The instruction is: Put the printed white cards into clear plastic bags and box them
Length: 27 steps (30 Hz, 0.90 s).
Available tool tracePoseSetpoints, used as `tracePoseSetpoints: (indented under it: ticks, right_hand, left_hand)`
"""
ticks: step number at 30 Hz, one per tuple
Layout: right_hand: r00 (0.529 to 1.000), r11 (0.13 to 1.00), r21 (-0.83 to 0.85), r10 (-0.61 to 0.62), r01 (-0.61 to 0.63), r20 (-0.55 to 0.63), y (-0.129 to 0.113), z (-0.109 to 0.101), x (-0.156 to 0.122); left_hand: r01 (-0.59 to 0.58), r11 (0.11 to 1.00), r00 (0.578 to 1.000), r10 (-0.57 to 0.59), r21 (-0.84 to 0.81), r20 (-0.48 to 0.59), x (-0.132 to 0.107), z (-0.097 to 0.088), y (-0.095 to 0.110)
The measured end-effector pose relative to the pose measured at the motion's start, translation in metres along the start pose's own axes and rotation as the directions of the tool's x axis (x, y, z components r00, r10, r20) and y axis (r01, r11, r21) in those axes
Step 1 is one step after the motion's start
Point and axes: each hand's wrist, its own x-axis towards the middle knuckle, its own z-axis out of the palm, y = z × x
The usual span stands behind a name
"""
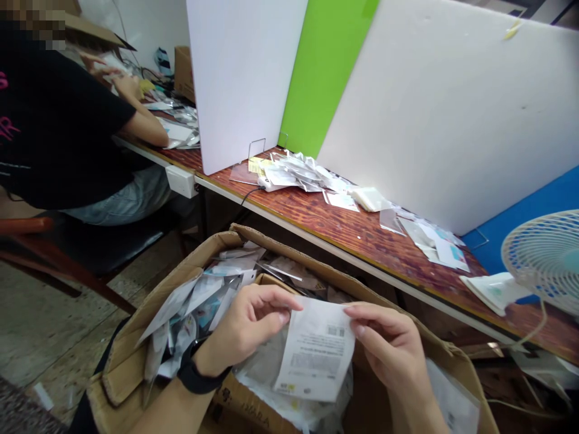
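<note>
The white board (452, 108) looks bright, under the bench (325, 220) is dark, and the writing (319, 361) on the paper (312, 319) is blurry.

A rectangular white printed packet (319, 349) sits between left hand (248, 325) and right hand (392, 343) above a brown cardboard carton (124, 364); behind, on a reddish-brown wooden table (337, 228), flat white packets (301, 172) lie left of a round white fan (549, 259)

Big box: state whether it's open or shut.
Open: packets show inside the big box, and no flap covers them.
</note>
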Motion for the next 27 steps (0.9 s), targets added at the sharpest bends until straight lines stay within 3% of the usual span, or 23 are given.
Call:
tracePoseSetpoints:
  ticks: [2,7,12,19,23,27]
  right_hand:
    - [0.999,0.999,0.012,0.035,-0.035,-0.013,0.0,-0.002,-0.001]
    - [0.992,0.997,-0.013,0.074,-0.073,0.107,0.003,-0.011,0.0]
    - [0.989,0.992,0.0,0.125,-0.126,0.073,0.005,-0.009,0.0]
    - [0.987,0.982,0.103,0.161,-0.161,0.013,-0.003,0.017,0.003]
    - [0.926,0.931,0.004,0.362,-0.364,0.104,-0.001,0.023,0.005]
    - [0.857,0.846,0.194,0.443,-0.497,0.263,-0.002,0.023,0.004]
  left_hand:
    - [0.005,1.0,1.0,-0.005,0.015,0.018,-0.001,-0.001,0.003]
    - [0.0,0.995,0.997,0.007,-0.099,0.075,0.001,0.002,-0.002]
    - [0.014,0.999,0.995,-0.017,-0.031,-0.098,0.008,0.009,-0.014]
    - [0.031,0.999,0.983,-0.029,0.007,-0.182,0.01,0.014,-0.012]
    - [0.068,0.997,0.98,-0.072,-0.028,-0.185,0.01,0.018,-0.011]
    - [0.142,0.936,0.965,-0.203,-0.323,-0.164,0.008,0.022,-0.011]
